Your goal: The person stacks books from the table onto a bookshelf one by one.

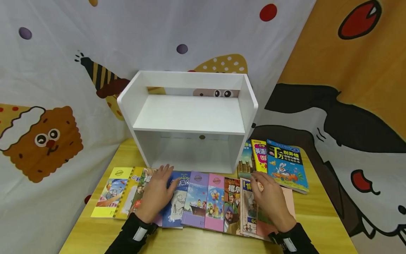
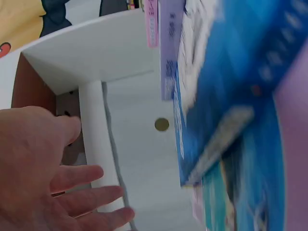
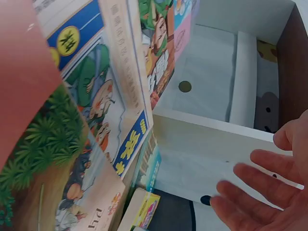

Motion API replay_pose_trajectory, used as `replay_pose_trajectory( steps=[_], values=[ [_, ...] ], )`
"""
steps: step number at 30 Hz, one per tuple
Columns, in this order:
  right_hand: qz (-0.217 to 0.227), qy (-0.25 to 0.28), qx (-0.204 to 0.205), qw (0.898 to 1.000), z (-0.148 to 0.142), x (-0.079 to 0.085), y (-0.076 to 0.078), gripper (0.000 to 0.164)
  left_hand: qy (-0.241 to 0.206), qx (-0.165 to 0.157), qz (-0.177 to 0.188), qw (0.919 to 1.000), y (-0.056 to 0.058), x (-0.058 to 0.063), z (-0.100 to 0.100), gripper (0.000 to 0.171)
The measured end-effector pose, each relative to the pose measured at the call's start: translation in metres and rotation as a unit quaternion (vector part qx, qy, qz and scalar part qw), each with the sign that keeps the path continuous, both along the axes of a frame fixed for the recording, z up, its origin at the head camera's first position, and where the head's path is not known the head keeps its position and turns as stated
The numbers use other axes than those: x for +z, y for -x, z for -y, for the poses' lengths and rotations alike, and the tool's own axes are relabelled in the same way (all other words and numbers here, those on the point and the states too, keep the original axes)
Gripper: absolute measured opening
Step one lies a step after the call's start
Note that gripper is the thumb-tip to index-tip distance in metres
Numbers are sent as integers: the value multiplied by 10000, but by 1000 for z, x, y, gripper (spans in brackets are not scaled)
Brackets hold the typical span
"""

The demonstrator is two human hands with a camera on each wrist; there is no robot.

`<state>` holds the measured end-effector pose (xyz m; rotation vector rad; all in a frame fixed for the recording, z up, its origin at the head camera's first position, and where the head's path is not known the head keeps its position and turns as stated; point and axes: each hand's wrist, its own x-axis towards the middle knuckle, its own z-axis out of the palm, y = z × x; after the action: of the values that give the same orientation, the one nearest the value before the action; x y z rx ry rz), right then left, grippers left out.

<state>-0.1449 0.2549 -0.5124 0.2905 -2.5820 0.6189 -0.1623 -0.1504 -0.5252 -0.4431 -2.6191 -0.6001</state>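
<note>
My left hand (image 1: 156,194) is over the left part of a row of books, nearest a blue book (image 1: 180,201) with a line drawing. In the left wrist view its fingers are spread, with nothing between them. On the right, my right hand (image 1: 273,201) is over a beige-framed comic book (image 1: 248,211) and a salmon-covered book (image 1: 264,227); its fingers are apart and hold nothing. Between the hands lie a purple book (image 1: 195,199), a pink book (image 1: 215,203) and a brown comic book (image 1: 232,204). Behind them stands a white two-tier shelf (image 1: 190,113).
Several more books lie on the wooden table (image 1: 317,218): a yellow book (image 1: 112,192) at far left, and a blue rabbit book (image 1: 287,165) beside a yellow-and-pink book (image 1: 260,155) right of the shelf. A printed cloth (image 1: 152,38) hangs behind.
</note>
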Motion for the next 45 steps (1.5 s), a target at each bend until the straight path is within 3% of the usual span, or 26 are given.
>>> replay_pose_trajectory(
  steps=[6,13,17,20,25,31,33,35,39,43,45],
  values=[
    [339,48,-72,9994,-5,-2,-1,41,-297,611,-11,9977,8,6,26,40],
    [1004,174,-191,9946,-11,-3,-3,43,-49,1210,125,9926,15,-1,87,46],
    [1187,270,-256,9922,-17,-7,-3,40,74,1449,530,9880,16,-8,125,52],
    [1353,333,-259,9899,-19,-11,-3,40,206,1632,1056,9807,12,-16,149,52],
    [1506,241,-222,9881,-19,-16,-3,38,511,1851,1949,9618,2,-31,175,56],
    [1531,240,-81,9879,-16,-18,-5,36,637,2499,3076,9159,-6,-37,195,86],
    [1560,235,-81,9874,-16,-18,-5,35,708,2566,3215,9087,-5,-37,199,93],
    [1558,226,-118,9875,-16,-18,-4,38,694,2514,3217,9102,-3,-38,202,94],
    [1552,189,-134,9876,-16,-21,-4,44,798,2329,2960,9229,1,-40,206,88],
    [1522,187,-93,9881,-14,-23,-3,43,598,2504,2779,9255,2,-37,204,88],
    [1477,219,-110,9887,-13,-22,-3,42,296,2579,2733,9263,2,-32,201,86]
  ],
)
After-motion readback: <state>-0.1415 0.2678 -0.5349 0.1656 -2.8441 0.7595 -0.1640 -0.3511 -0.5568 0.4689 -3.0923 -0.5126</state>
